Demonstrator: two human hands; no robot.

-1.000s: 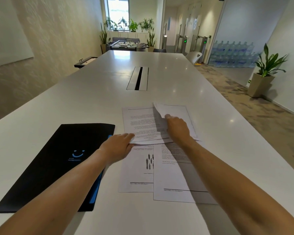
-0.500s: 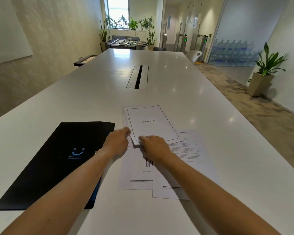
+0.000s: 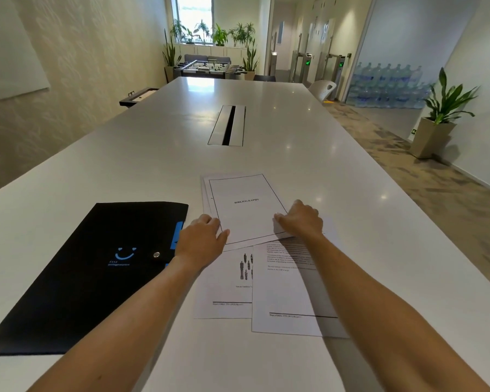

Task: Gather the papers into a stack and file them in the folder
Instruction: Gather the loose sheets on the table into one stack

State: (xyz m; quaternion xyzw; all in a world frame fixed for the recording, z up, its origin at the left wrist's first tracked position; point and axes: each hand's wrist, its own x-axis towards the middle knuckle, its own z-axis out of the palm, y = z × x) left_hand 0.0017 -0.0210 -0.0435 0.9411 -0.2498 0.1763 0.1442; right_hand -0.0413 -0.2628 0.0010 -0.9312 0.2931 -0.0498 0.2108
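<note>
A: Left hand (image 3: 203, 240), centre frame: palm down, fingers loosely spread, resting on the left edge of the top sheets (image 3: 244, 210). Right hand (image 3: 300, 222): curled, pinching the right edge of the same small stack; thumb hidden.

B: Risk?

A: I'd judge slippage. The paper is thin, smooth and white, the table (image 3: 266, 131) glossy. Squeezing the edges inward could buckle the top page or fan the stack askew. The two lower sheets (image 3: 283, 295), centre bottom, lie overlapped and ungathered, partly under the stack; dragging over them could crease or skew them.

B: Folder?

A: Folder (image 3: 77, 273), lower left: black, matte, flat, rectangular, with a blue smile mark and a metal snap. Closed, just beside the left hand. It needs opening first; one-handed, the stack may splay.
</note>
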